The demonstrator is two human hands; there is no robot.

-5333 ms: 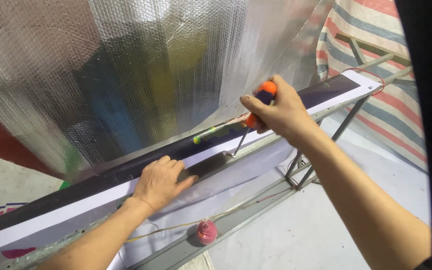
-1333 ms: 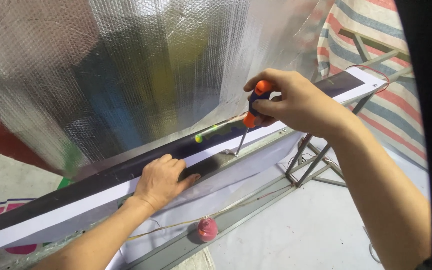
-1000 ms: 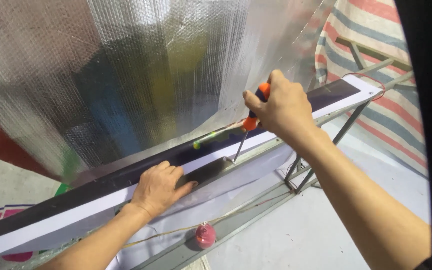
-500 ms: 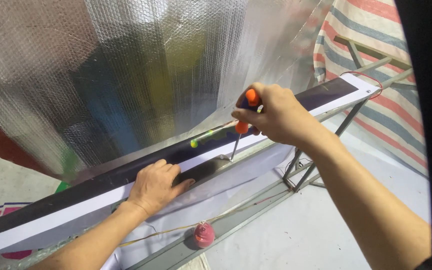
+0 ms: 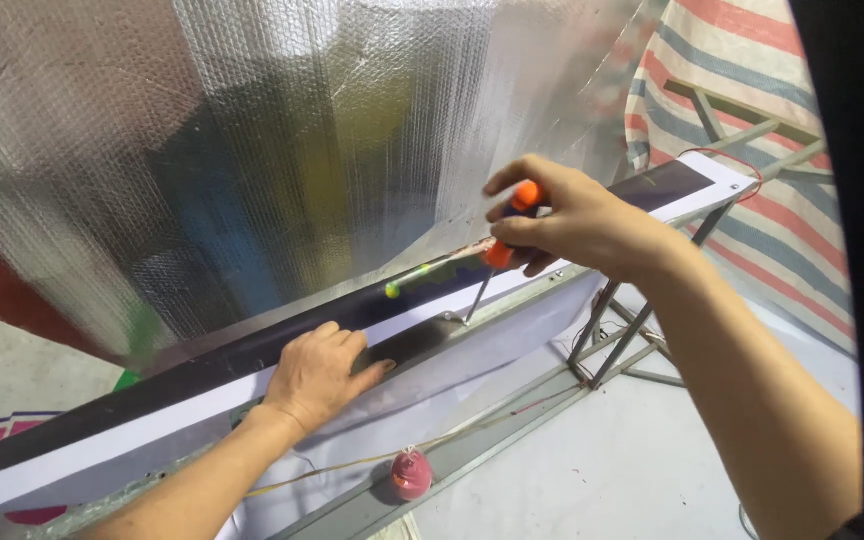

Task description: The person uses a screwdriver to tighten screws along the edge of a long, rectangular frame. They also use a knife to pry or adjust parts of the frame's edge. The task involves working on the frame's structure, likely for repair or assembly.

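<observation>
Screwdriver [image 5: 497,262], orange-handled with a thin steel shaft, stands tip-down on the frame [image 5: 552,290], clenched in the right hand [image 5: 567,222]. Judging by this, the shaft wants to stay square to the screw under steady downward pressure, while the left hand [image 5: 317,372] lies flat, fingers spread, grasping nothing, pinning a dark metal strip [image 5: 417,340]. Behind rises crinkled silver bubble foil [image 5: 302,150]; below lies a small pink spool [image 5: 412,474].
</observation>
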